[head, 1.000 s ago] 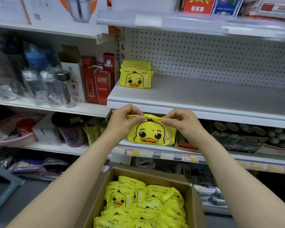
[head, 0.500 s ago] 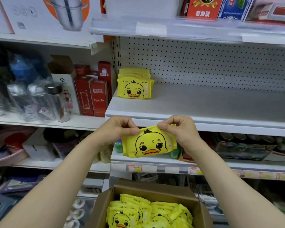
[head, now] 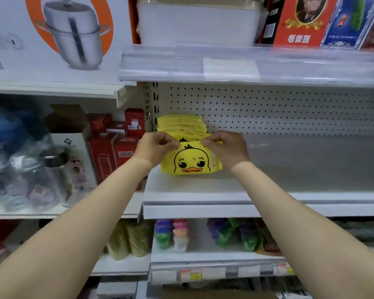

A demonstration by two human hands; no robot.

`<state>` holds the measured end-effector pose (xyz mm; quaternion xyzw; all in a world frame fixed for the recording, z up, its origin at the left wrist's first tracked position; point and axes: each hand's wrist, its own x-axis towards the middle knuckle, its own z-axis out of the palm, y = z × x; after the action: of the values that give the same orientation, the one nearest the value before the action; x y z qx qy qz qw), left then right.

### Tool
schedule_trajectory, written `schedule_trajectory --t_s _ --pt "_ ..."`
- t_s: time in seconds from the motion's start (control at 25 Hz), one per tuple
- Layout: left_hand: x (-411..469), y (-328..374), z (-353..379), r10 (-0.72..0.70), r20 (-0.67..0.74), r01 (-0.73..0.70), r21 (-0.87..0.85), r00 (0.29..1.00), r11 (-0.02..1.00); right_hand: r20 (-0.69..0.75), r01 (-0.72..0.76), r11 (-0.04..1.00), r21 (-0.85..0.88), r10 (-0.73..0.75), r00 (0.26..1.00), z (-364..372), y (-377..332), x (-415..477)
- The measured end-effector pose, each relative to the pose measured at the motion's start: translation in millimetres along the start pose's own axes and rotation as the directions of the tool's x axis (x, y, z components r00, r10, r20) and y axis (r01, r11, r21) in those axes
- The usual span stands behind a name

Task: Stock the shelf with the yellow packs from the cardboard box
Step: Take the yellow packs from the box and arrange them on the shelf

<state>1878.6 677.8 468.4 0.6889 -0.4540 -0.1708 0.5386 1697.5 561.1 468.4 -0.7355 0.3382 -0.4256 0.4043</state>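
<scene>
Grey metal makes the shelf [head: 289, 169], wide and mostly bare toward the right, with a perforated back panel [head: 268, 108] behind it and a clear price rail [head: 225, 65] on the board above. At its left end a row of yellow packs [head: 180, 124] stands upright, one behind another. The new yellow pack [head: 191, 160] is held just in front of that row, duck face toward the aisle, its lower edge at or barely above the shelf (I cannot tell whether it touches). The left hand [head: 154, 148] and the right hand [head: 227, 148] each pinch one upper corner, fingers curled onto the wrapper. The risk, I think, is that the pack looks soft and would stand on a narrow edge. If both hands let go before it leans on the row, it may tip forward and slide off the smooth front lip, and too hard a push may knock the row askew. The neighbouring bay on the left holds a pot carton [head: 52, 35], wrapped clear bottles [head: 20, 169] and red boxes [head: 104, 156]. A brown strip at the bottom edge is probably the cardboard box [head: 220, 295].
</scene>
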Motion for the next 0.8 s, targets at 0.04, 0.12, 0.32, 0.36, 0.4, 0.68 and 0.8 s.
schedule_trajectory --t_s 0.04,0.12,0.32,0.36,0.4,0.68,0.8 --pt "12.3 -8.4 1.7 0.004 -0.007 -0.004 0.005 1.0 1.0 -0.003 0.0 1.0 -0.006 0.0 1.0 7.5 6.4 9.3" --pt "25.7 -19.4 6.4 0.024 -0.034 -0.022 0.044 0.999 0.999 -0.019 -0.003 1.0 0.009 0.003 1.0 18.6 17.9 20.3" --pt "37.4 -38.6 8.8 0.19 -0.242 -0.149 0.178 0.952 0.973 -0.197 0.007 1.0 0.012 -0.004 0.98 13.9 34.0 34.8" --pt "38.5 -41.5 9.9 0.153 -0.246 -0.122 0.137 0.957 0.983 -0.174 -0.001 1.0 -0.002 0.001 0.985 11.1 35.5 35.8" --pt "38.5 -44.2 11.9 0.122 -0.246 -0.099 0.104 0.962 0.99 -0.137 -0.009 1.0 -0.022 0.006 0.991 10.3 36.4 36.1" --pt "39.5 -46.9 15.4 -0.03 -0.264 -0.002 -0.12 0.964 0.993 -0.02 -0.016 0.998 -0.059 0.015 1.0 18.8 34.1 34.4" --pt "39.5 -42.9 15.0 -0.064 -0.275 0.019 -0.161 0.959 0.987 -0.034 -0.015 1.0 -0.023 0.014 0.999 19.2 33.0 34.6"
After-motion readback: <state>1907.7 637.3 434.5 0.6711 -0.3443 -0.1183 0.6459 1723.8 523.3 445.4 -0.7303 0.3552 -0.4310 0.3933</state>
